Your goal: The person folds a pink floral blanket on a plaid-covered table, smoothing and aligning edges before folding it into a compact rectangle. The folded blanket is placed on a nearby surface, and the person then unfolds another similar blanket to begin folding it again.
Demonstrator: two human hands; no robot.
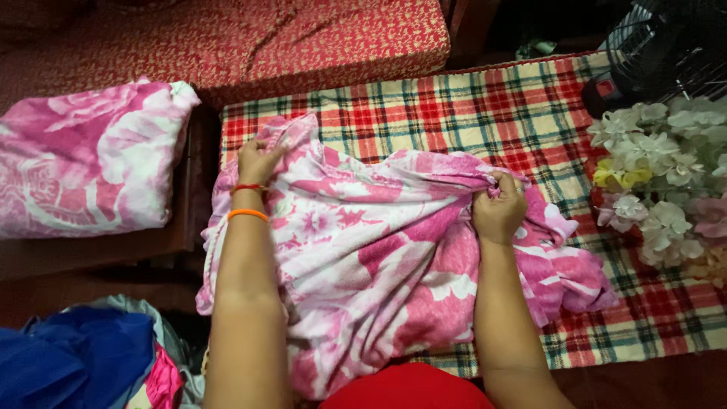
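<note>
bare arms; orange bands on left wrist (248, 214).

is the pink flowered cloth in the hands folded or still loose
Loose, not folded: the pink flowered cloth lies bunched and creased on the plaid cover, gripped by the left hand and right hand.

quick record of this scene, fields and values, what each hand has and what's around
left hand: grips far left edge of pink floral sheet
right hand: pinches bunched sheet edge
surface: plaid cloth, sheet crumpled on it
left side: folded pink bundle
right side: fake flowers, dark fan behind
far side: red cushion
near left: blue cloth pile
</note>
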